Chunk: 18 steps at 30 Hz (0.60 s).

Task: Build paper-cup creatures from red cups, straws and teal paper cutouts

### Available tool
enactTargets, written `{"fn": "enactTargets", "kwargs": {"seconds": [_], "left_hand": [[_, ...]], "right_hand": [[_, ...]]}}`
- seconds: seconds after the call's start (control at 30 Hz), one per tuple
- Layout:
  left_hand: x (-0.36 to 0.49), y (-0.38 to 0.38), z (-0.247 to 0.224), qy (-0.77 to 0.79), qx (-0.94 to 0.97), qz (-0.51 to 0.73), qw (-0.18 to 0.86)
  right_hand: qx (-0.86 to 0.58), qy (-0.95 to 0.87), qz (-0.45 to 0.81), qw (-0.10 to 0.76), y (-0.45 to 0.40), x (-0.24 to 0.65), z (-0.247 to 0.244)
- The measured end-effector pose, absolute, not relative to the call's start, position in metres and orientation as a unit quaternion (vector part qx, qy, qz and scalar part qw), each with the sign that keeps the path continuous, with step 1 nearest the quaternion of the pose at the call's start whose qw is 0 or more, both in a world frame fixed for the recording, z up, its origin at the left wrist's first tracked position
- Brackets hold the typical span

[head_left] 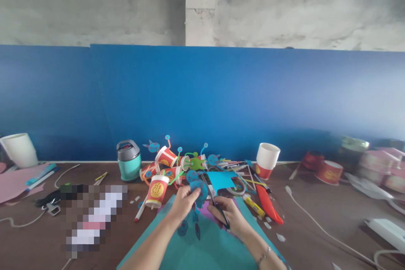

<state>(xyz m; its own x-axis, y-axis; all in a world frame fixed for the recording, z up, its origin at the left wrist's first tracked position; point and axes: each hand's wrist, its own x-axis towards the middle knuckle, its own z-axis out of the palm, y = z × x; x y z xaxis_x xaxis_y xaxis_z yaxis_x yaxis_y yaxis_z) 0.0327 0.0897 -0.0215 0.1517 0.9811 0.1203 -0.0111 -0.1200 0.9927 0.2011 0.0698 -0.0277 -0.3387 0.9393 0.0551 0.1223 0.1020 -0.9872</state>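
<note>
Pinching a blue cutout (199,194) between thumb and fingertips, the left hand (184,204) holds it up over the middle of the table; the right hand (231,215) grips the scissors (218,208), fingers wrapped about the black handles. The blades point away, right beside the paper, though from here I can't tell whether they bite its edge. I'd say trimming is the step in hand, and the next snip would call for a steady pinch and a slow turn of the paper, sparing its drawn lines.

Under the hands lies a teal sheet (177,255), with purple paper (207,211) and small dark-lined shapes (182,228) on it. Just behind, red cups (157,190) with paper limbs are heaped, one standing in front. A blue sheet (221,180) lies to their right, near a glue stick (254,206) and a red case (267,203). Farther out on the brown table (303,236) stand a teal flask (129,164) and white cups (268,157). A blue partition (202,101) backs everything, below a bare grey wall (79,4).
</note>
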Motion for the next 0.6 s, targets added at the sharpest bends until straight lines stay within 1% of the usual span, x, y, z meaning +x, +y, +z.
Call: {"fn": "enactTargets", "kwargs": {"seconds": [0.23, 0.6], "left_hand": [[0.0285, 0.0918, -0.0228, 0.415, 0.590, 0.463, 0.516], [0.0246, 0.0925, -0.0226, 0.428, 0.591, 0.443, 0.521]], "right_hand": [[-0.404, -0.632, 0.541, 0.380, 0.0697, 0.2039, -0.0298], [-0.424, -0.648, 0.525, 0.353, 0.0730, 0.2086, -0.0352]]}}
